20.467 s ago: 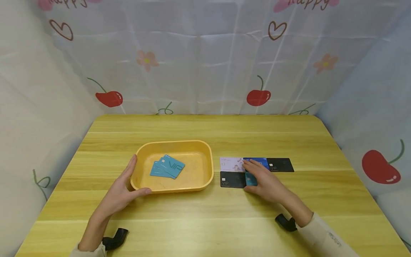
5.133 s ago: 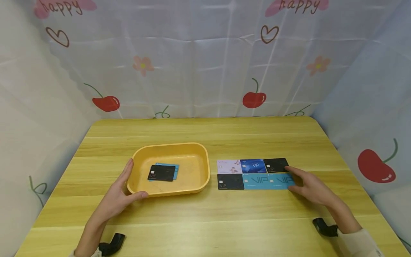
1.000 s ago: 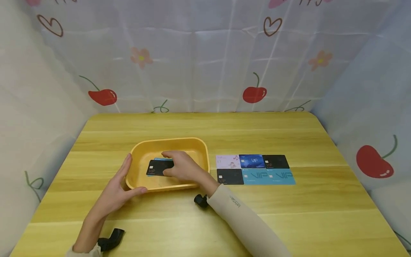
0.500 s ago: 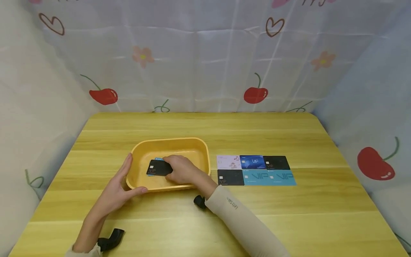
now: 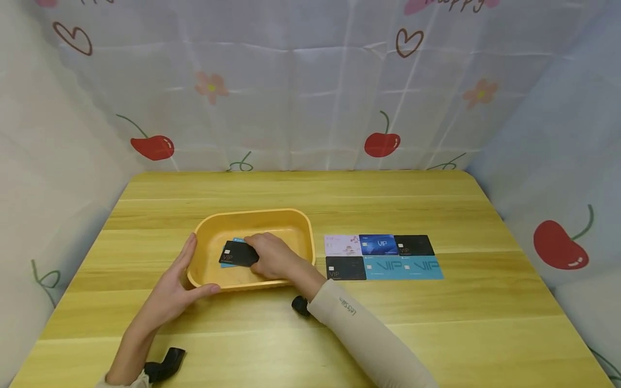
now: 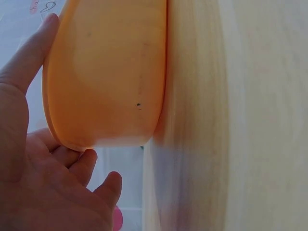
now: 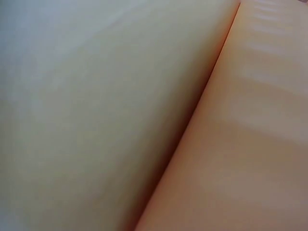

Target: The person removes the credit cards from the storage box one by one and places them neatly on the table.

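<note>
My left hand [image 5: 170, 291] holds the left end of a yellow plastic tray [image 5: 303, 237], thumb on the near rim and fingers along the side; the left wrist view shows the tray's outer wall [image 6: 106, 72] against them. Inside the tray, my right hand [image 5: 276, 258] pinches the right end of a black VIP card [image 5: 237, 252]. A light blue card [image 5: 227, 264] pokes out beneath it, mostly hidden. Right of the tray lie two rows of cards: lilac [image 5: 342, 245], dark blue [image 5: 377, 245] and black [image 5: 414, 245] behind, black [image 5: 345, 268] and two light blue cards [image 5: 385, 272] in front.
The wooden table [image 5: 310, 334] carries the tray and cards. A printed curtain [image 5: 291, 108] stands behind its far edge. Black wrist mounts [image 5: 166, 365] sit at both wrists. Blurred tray wall [image 7: 250, 144] and tabletop fill the right wrist view, with no hand showing.
Within the last second my right fingers close on the black card, which now tilts slightly. Compared with the oldest frame, a second light blue card lies in the front row. The left hand keeps its hold.
</note>
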`<state>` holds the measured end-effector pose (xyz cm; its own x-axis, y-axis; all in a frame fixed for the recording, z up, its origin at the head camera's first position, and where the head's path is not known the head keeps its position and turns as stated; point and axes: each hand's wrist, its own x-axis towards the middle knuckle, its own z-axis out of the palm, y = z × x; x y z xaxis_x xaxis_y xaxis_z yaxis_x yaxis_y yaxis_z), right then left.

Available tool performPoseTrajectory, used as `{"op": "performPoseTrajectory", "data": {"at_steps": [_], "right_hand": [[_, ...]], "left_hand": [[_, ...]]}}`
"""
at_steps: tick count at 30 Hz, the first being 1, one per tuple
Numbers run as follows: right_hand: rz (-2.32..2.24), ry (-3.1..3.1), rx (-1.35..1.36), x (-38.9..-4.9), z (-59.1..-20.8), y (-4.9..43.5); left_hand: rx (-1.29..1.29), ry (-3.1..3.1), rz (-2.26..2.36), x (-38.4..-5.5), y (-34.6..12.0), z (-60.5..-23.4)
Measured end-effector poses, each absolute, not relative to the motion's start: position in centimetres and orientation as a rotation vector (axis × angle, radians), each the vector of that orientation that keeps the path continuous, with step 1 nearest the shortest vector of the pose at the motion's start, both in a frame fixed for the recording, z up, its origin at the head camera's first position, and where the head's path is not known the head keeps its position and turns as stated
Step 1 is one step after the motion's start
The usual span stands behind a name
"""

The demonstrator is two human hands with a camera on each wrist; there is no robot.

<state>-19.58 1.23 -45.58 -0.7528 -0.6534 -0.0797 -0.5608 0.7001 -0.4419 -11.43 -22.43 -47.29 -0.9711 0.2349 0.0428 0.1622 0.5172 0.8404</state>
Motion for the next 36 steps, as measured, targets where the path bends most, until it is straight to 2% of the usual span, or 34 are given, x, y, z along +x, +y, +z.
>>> {"op": "performPoseTrajectory", "data": {"at_steps": [36], "right_hand": [[-0.541, 2.706, -0.97, -19.61, -45.96, 1.14]], "left_hand": [[0.357, 2.671, 1.464, -11.42, -22.35, -47.2]]}}
